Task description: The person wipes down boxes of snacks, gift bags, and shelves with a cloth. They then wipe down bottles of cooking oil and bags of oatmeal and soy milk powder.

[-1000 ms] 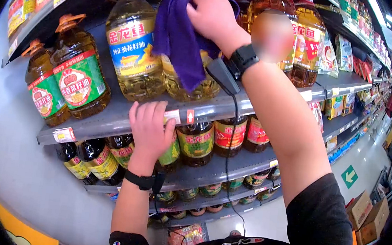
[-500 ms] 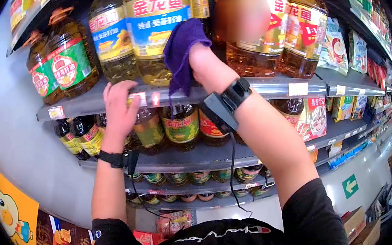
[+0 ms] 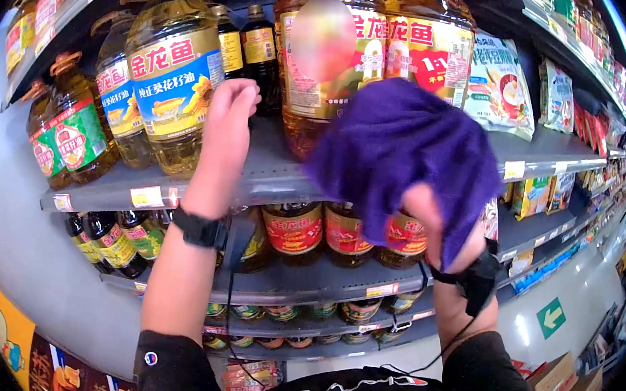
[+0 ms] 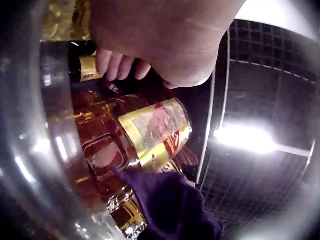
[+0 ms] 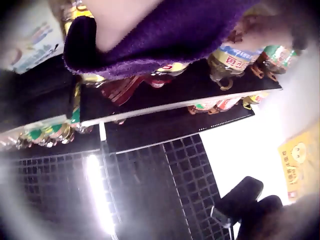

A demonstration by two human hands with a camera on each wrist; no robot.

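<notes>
A purple cloth (image 3: 408, 144) hangs from my right hand (image 3: 426, 210), which grips it and is largely covered by its folds. It is spread in front of two large amber oil bottles (image 3: 430, 11) and overlaps their lower parts. My left hand (image 3: 227, 131) is raised over the shelf edge, right beside a big sunflower oil bottle (image 3: 175, 103) with a blue and gold label. Its fingers bend loosely and hold nothing. From the left wrist, an amber bottle (image 4: 105, 150) shows below the loosely bent fingers (image 4: 116, 65), with the cloth lower down.
Dark bottles (image 3: 258, 43) stand deeper on the shelf (image 3: 271, 165), between the sunflower and amber oils. Green-labelled bottles (image 3: 77, 143) are at the left end, a white food bag (image 3: 501, 85) at the right. More bottles (image 3: 292, 227) fill the shelf below. Cables hang from both wrists.
My right hand has carried the cloth rightward, from the sunflower oil bottles to the amber ones. The left hand has come up off the shelf's front edge. The view has shifted to the right.
</notes>
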